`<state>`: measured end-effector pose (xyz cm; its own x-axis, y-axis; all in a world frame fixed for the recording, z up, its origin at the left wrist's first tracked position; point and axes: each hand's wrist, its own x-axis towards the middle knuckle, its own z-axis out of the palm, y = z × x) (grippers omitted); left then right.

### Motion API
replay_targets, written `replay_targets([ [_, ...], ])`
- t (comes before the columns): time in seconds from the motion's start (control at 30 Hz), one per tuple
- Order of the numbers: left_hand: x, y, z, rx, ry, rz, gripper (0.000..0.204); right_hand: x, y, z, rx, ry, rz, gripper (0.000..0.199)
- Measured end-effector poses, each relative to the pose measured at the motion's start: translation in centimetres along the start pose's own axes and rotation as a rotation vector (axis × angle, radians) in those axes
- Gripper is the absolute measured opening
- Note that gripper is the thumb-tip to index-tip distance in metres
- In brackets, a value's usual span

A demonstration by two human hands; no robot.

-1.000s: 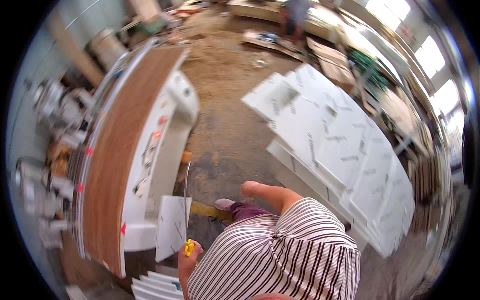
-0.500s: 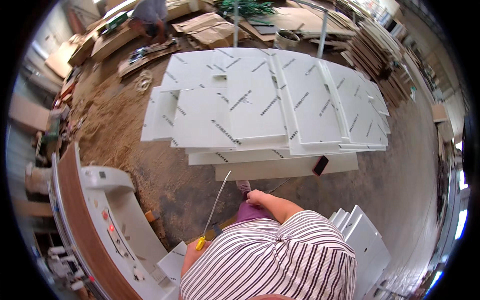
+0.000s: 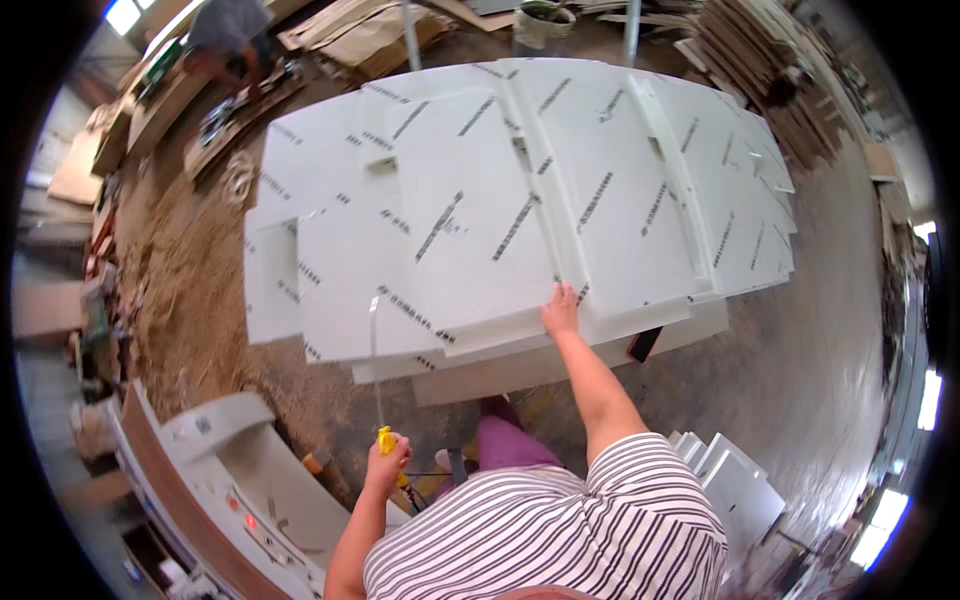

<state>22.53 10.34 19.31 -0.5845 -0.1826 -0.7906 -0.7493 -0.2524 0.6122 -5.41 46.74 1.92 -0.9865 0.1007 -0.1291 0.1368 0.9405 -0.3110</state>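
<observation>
A stack of white panels [image 3: 520,200], striped with dark printed label bands, now fills the upper centre of the frame, having swung into view. The right hand [image 3: 561,310] has been laid flat, fingers spread, on its near edge. The left hand [image 3: 386,462], lower left, is clamped on a yellow-handled steel rule [image 3: 376,380].

Stacked panels [image 3: 520,200] ahead on floor [image 3: 830,350], machine [image 3: 230,480] lower left
</observation>
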Motion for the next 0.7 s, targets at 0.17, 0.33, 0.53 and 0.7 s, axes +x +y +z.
replay_targets([
  [0.17, 5.2, 4.0, 2.0, 0.03, 0.026, 0.018, 0.01, 1.1, -0.9, -5.4, -0.008, 0.164, 0.189, 0.062],
  [0.33, 6.7, 4.6, 2.4, 0.228, -0.184, 0.15, 0.012, -1.0, 7.4, -5.1, -0.017, 0.359, 0.692, 0.05],
  [0.53, 6.0, 3.4, 2.3, 0.293, -0.234, 0.094, 0.01, 1.4, 14.1, -1.8, 0.428, 0.368, 0.846, 0.035],
  [0.7, 5.4, 2.6, 1.8, 0.294, -0.211, 0.008, 0.011, 1.6, 7.7, -1.9, 0.923, 0.172, 0.853, 0.026],
])
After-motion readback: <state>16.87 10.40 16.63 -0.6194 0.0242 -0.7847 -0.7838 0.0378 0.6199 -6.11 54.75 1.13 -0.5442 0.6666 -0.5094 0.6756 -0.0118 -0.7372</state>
